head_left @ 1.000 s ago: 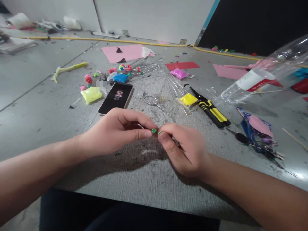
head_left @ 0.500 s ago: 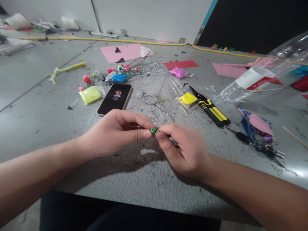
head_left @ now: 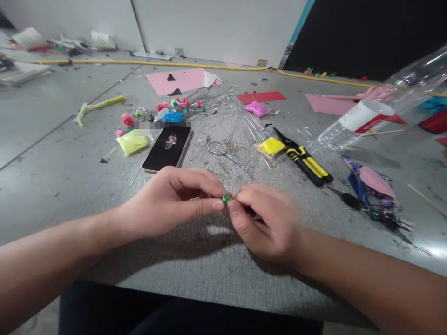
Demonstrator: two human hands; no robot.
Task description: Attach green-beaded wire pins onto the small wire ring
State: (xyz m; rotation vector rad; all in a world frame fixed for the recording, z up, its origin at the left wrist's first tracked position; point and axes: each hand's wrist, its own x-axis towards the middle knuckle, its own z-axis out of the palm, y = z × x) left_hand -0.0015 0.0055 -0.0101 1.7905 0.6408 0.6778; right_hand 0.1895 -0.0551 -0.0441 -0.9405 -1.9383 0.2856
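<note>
Both hands meet just above the near part of the grey counter, a little nearer to the person than the black phone, which lies face up. The left hand has its thumb and forefinger pinched shut on a tiny green piece, and the right hand, slightly blurred, closes its own fingers on the same piece from the other side, so the fingertips of the two hands all but touch. What the green piece is made of is too small to tell. To the left of the phone lies a packet of pale yellow clay; beyond the phone sits a blue packet among small pink and green scraps. To the right of the phone, well apart from it, a bright yellow packet lies touching the tip of yellow-and-black cutters, and farther right again a clear plastic bottle lies on its side. Pink paper sheets lie far beyond the phone, near the wall.
</note>
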